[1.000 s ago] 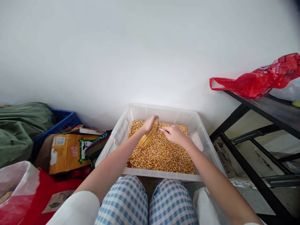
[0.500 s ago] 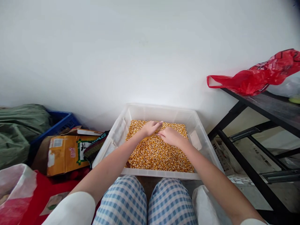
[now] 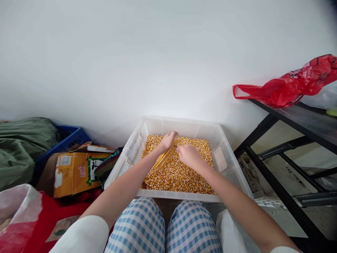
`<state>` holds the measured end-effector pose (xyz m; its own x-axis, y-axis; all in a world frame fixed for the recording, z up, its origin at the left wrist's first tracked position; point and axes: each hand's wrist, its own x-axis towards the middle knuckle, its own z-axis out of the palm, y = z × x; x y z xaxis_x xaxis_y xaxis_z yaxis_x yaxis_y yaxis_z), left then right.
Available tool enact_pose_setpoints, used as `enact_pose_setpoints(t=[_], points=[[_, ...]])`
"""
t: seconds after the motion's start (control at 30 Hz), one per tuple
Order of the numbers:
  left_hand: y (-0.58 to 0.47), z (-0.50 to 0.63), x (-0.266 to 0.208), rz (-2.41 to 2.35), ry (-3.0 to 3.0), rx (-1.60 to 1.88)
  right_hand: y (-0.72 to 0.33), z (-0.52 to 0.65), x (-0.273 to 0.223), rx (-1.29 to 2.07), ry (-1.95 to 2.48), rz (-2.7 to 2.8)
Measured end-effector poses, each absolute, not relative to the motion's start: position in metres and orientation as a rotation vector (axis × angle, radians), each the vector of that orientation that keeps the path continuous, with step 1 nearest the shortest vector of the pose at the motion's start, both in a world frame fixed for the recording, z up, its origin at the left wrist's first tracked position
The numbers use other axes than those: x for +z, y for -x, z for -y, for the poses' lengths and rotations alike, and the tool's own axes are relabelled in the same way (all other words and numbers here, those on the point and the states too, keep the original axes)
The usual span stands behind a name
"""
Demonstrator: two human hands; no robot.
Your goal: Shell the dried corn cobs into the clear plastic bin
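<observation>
My left hand [image 3: 167, 141] is closed around an ear of corn [image 3: 163, 159], whose rows of yellow kernels slant down toward me. Facing it from the right, my right hand [image 3: 188, 154] is closed in a pinch. A thin dark metal tip [image 3: 176, 146] pokes out of its fingers against the ear; the rest of that tool is hidden in the hand. Both hands are over a translucent plastic bin [image 3: 181, 195]. Loose corn kernels [image 3: 184, 177] cover its floor.
A black-framed table [image 3: 310, 121] with a red plastic bag [image 3: 289, 86] stands at right. At left are a yellow cardboard box [image 3: 71, 174], a blue crate [image 3: 71, 138] and a green sack [image 3: 26, 144]. A white wall [image 3: 168, 70] rises behind the bin.
My left hand has tilted the ear upright, so more of its kernel rows show below the hand. My right hand has shifted slightly down and toward me.
</observation>
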<state>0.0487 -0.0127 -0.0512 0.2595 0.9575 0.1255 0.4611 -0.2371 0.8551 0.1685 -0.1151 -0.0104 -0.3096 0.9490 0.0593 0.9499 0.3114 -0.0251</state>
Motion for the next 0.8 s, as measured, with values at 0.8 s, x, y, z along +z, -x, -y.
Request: enact_pose_setpoints(t=[0.8], points=[[-0.042, 0.010, -0.052, -0.959, -1.381, 0.725, -0.190, 0.107, 0.000, -0.022, 1.681, 2.435]])
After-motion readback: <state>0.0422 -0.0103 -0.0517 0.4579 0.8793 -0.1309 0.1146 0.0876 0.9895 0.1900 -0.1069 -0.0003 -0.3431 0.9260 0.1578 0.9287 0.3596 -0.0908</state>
